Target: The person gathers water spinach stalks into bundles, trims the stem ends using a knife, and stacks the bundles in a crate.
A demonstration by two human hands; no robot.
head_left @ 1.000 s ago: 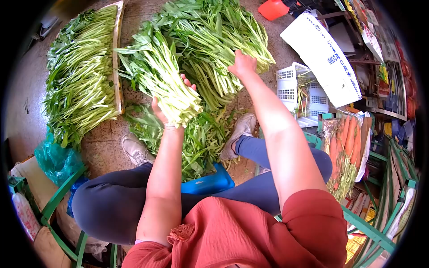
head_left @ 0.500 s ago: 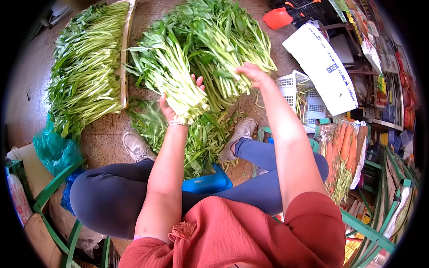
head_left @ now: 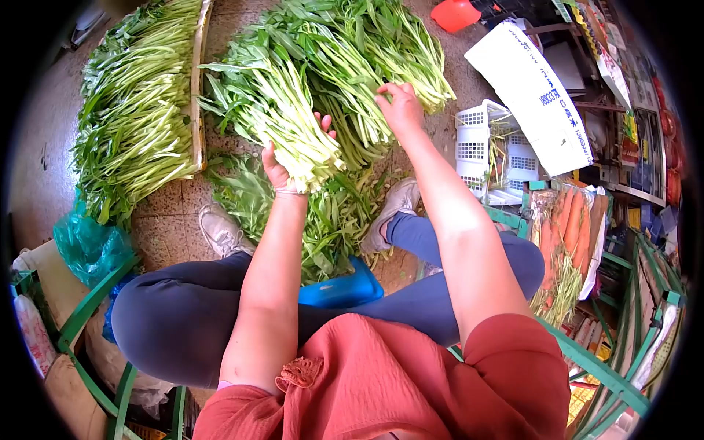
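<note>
Water spinach bunch (head_left: pixel 297 121), held up in front of the person's shins, above loose trimmed leaves (head_left: pixel 323 238) on the floor. Left hand (head_left: pixel 278 174) grasps it from below near the cut ends, thumb on one side, fingertips showing on the other. Long axis slants: pale cut ends toward the body, leafy tops away and to the left. Left hand nearer; right hand (head_left: pixel 402 110) apart, off the bunch's right side, beside the stem ends of the larger pile (head_left: pixel 400 44). Right fingers bent; cannot tell whether they pinch a stem.
</note>
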